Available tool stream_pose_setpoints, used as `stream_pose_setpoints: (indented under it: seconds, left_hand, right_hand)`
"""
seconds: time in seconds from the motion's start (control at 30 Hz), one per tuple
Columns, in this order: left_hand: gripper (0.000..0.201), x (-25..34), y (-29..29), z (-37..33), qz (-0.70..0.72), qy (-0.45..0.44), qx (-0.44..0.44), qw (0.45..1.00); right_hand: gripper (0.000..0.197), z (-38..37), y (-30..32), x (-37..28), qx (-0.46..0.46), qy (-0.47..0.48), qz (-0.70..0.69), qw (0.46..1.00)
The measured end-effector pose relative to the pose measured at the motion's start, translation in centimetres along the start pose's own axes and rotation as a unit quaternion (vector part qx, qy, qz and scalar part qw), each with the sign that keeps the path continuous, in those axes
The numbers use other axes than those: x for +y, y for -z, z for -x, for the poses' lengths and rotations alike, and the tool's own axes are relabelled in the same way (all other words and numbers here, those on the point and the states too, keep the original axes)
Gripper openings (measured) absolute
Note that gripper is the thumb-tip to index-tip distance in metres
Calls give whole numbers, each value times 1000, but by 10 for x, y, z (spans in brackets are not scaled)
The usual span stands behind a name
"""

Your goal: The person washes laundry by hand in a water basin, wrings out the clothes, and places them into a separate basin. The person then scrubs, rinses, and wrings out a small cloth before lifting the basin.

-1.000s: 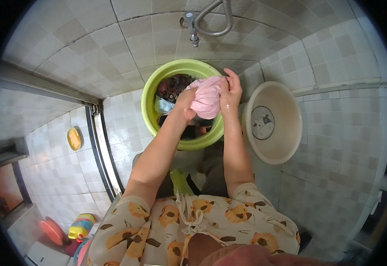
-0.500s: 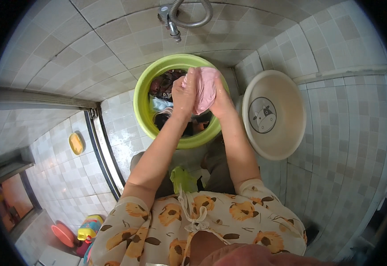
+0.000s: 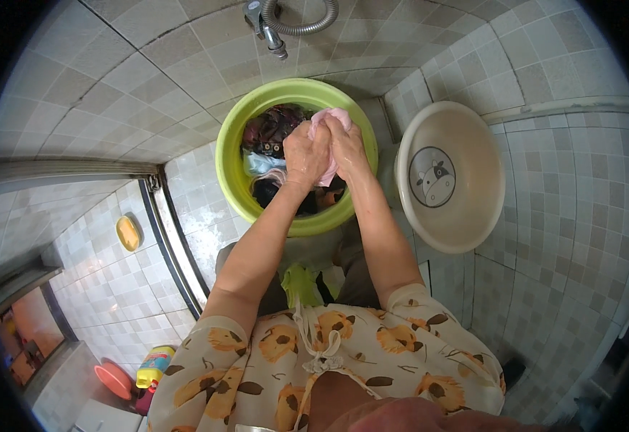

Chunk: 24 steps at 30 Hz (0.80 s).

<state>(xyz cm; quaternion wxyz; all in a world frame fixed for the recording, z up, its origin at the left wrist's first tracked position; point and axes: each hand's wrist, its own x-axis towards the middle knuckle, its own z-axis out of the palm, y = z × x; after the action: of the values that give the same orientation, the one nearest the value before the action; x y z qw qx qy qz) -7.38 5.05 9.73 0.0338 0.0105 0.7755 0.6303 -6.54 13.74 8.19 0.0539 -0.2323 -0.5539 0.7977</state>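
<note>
A wet pink cloth (image 3: 331, 117) is bunched between my hands above the green basin (image 3: 226, 169). My left hand (image 3: 306, 156) grips its left side with curled fingers. Close beside it, my right hand (image 3: 346, 147) closes round the right side, and part of the cloth hangs down between the two. Whether it is a garment or a towel I cannot tell. Lying in the basin below are dark patterned clothes (image 3: 275, 129), a light blue cloth (image 3: 262, 163) and black pieces, partly hidden by my hands.
A cream basin (image 3: 481, 180) with a cow picture stands to the right. On the wall ahead is a metal tap (image 3: 275, 45) with a coiled hose. At left are a door track (image 3: 177, 241), a yellow soap dish (image 3: 128, 233) and a yellow bottle (image 3: 154, 366).
My hands have come closer together and the pink cloth, spread out between them before, is now bunched up in their grip. The view has shifted slightly.
</note>
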Motion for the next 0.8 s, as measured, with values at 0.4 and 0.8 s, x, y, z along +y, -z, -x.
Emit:
stream_pose_setpoints:
  seconds: [0.4,0.8]
  left_hand:
    - [42,-59,5,-1,7,163,22,986]
    - [21,135,-40,56,390,138,-226,882]
  right_hand:
    - [28,-11,-7,46,49,-64,270,959]
    - [72,82,92,-177,225,133,406,876]
